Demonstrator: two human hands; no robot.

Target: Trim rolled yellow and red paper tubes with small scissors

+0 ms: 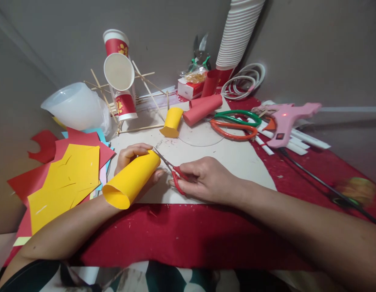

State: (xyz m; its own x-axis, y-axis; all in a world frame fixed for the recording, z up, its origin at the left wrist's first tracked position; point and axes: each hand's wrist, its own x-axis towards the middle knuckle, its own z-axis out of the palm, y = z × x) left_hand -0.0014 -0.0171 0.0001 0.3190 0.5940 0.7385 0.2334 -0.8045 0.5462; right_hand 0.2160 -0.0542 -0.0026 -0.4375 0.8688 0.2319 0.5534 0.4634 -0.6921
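Observation:
A yellow paper tube (131,178) lies across my left hand (130,156), its fingers curled round the far end. In my right hand (203,178) is a small pair of scissors (177,176) with red handles, fingers through the loops. The scissor blades touch the tube's far rim, close to my left fingertips; whether they are cutting in cannot be made out. Beyond my hands, a shorter yellow paper tube (172,121) stands on the pale board (236,162), with red paper tubes (203,109) lying to its right.
Stick frame (142,129) with red-and-white paper cups (125,106) stands at the back. Cut yellow paper (72,174) lies at left, near a translucent bowl (72,103). At right are large scissors (235,130), a pink glue gun (285,121) and its black cord (321,178).

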